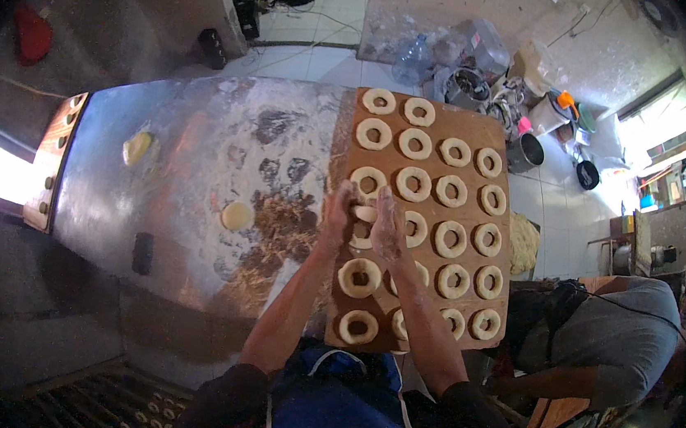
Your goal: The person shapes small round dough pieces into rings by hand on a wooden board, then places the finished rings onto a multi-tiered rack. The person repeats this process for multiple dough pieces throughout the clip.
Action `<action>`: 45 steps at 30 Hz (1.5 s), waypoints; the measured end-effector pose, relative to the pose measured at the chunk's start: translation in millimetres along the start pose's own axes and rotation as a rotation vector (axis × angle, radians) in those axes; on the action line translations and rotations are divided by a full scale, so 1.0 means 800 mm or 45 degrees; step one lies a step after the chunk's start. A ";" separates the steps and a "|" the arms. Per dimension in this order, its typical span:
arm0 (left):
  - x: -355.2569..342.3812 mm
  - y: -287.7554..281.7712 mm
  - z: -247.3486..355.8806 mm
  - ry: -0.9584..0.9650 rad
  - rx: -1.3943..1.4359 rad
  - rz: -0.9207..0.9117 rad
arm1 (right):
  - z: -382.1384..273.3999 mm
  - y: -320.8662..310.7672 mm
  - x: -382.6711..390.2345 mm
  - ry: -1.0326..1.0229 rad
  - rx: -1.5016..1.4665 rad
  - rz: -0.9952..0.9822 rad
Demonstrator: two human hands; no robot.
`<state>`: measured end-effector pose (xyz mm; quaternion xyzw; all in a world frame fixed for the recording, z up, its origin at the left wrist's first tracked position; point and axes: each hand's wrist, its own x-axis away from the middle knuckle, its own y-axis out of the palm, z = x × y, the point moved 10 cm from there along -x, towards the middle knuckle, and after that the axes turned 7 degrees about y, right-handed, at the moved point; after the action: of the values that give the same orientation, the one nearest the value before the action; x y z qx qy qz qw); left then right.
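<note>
Between my left hand (337,216) and my right hand (389,228) is a pale piece of dough (365,214), held above a brown wooden board (484,122). The fingers of both hands point away from me, with the palms turned toward each other. My hands partly hide the dough, so its full shape cannot be made out. Rows of raw dough rings cover the board; one dough ring (359,278) lies just nearer to me than my hands. A round flat dough piece (236,215) rests on the floury metal table (185,224) to the left.
A yellowish lump (136,147) sits farther left on the table. At the right, a person in a grey shirt (638,325) is close to the board. Pots, a metal bucket (525,153) and a clear water jug (411,60) stand on the floor beyond.
</note>
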<state>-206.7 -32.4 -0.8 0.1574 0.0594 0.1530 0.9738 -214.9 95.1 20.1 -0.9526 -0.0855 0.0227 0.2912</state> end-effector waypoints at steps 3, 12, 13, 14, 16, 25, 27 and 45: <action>-0.037 0.044 -0.027 0.029 0.147 -0.035 | -0.010 -0.052 -0.027 -0.349 0.105 0.248; -0.150 0.188 -0.057 0.131 -0.055 -0.132 | 0.077 -0.161 -0.164 0.251 -0.412 0.014; -0.161 0.206 -0.057 0.128 -0.223 -0.233 | 0.090 -0.171 -0.175 0.367 -0.712 0.151; -0.175 0.213 -0.053 0.164 -0.104 -0.125 | 0.077 -0.186 -0.187 0.214 -0.850 0.093; -0.207 0.226 -0.057 0.111 0.171 0.140 | 0.073 -0.222 -0.204 0.145 -1.056 0.027; -0.309 0.313 -0.069 0.008 -1.451 -0.146 | 0.137 -0.296 -0.290 0.225 -0.080 0.457; -0.292 0.305 -0.055 0.249 -1.715 -0.063 | 0.143 -0.283 -0.270 0.116 0.687 0.672; 0.069 -0.319 0.076 0.020 -2.069 0.697 | 0.007 -0.146 -0.106 -0.139 0.222 0.264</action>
<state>-73.0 -262.7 -29.5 -0.5815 -0.1019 0.3789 0.7126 -316.6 178.7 80.0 -0.9248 0.0000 0.1118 0.3637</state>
